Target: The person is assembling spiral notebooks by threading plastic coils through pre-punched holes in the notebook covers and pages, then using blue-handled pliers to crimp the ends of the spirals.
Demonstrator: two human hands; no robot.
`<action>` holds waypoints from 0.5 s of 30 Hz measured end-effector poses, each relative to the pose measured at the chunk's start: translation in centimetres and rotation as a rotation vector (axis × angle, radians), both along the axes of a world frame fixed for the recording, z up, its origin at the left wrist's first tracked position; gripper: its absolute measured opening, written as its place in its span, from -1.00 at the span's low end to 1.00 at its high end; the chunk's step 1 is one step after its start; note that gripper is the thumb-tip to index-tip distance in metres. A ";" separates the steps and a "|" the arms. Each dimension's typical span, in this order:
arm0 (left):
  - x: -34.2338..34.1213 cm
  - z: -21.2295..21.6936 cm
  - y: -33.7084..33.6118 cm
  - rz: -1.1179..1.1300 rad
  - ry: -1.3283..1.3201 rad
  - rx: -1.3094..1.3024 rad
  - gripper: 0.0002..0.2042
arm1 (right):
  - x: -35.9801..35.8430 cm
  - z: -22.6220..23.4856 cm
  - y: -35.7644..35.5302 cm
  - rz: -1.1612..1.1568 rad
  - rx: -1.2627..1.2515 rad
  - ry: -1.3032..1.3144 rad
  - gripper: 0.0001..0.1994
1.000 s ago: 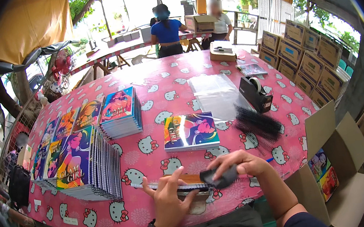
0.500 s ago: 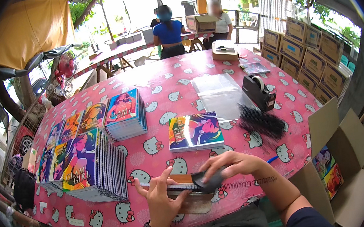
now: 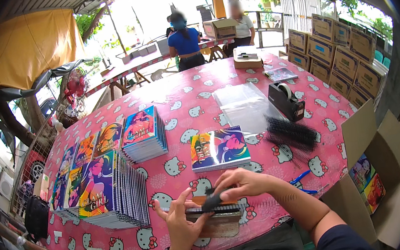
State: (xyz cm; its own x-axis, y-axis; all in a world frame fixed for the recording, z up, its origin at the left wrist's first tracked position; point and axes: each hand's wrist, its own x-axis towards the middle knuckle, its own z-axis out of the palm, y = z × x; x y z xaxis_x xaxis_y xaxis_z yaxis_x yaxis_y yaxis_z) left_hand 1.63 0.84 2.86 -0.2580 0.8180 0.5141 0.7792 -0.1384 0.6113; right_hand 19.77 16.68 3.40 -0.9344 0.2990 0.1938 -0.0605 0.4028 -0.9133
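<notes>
Near the table's front edge, my left hand [image 3: 183, 219] grips the left end of a notebook [image 3: 228, 201], with thumb and fingers on either side. Only a narrow strip of its spine edge and an orange part show. My right hand [image 3: 241, 184] holds a dark, soft-looking pad [image 3: 212, 202] against that edge, close to my left thumb. A thin black spiral coil [image 3: 271, 199] runs out from the edge to the right, under my right forearm, and looks blurred. Beneath the notebook lies a worn, flat block [image 3: 222, 225]. A colourful notebook stack [image 3: 219, 147] lies just beyond my hands.
Several stacks of spiral notebooks [image 3: 97, 187] stand left. To the right lie black coils [image 3: 291, 134], blue-handled scissors or pliers [image 3: 303, 182], clear plastic sleeves [image 3: 242, 103] and a tape dispenser [image 3: 285, 102]. An open carton [image 3: 390, 153] stands at the right edge. People work at a far table.
The dark pad in my right hand has slid left along the notebook's edge, toward my left thumb. My left hand keeps its grip. The view has shifted slightly, showing more of the blue-handled tool.
</notes>
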 end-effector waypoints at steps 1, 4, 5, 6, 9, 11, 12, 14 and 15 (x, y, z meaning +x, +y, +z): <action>-0.2 -0.1 0.0 -0.015 0.047 0.020 -0.48 | -0.2 -0.5 0.9 -0.034 0.067 -0.075 -0.58; -1.0 -0.5 -0.1 -0.043 0.162 0.053 -0.66 | 0.5 -1.5 0.8 -0.030 -0.007 -0.021 -0.55; -1.2 -0.6 -0.2 -0.043 0.183 0.046 -0.71 | 0.6 -1.7 0.7 0.007 -0.080 0.022 -0.54; -1.3 -0.6 -0.2 -0.042 0.205 0.038 -0.75 | 0.6 -1.8 0.6 0.045 -0.154 0.065 -0.54; -1.4 -0.2 -0.1 -0.057 0.275 0.008 -0.78 | 1.1 -2.9 -0.1 0.107 -0.356 0.031 -0.47; -1.3 0.2 -0.3 -0.046 0.166 0.039 -0.79 | 1.1 -3.7 -0.1 0.149 -0.460 0.044 -0.44; -1.2 0.4 -0.3 -0.041 0.111 0.055 -0.79 | 1.0 -3.8 0.1 0.155 -0.444 0.010 -0.43; -2.3 -0.6 -0.2 -0.064 0.197 0.007 -0.79 | 0.9 -3.5 0.2 0.163 -0.423 -0.060 -0.43; -2.7 -1.0 -0.3 -0.077 0.240 -0.016 -0.78 | 0.8 -3.0 0.2 0.126 -0.394 -0.052 -0.44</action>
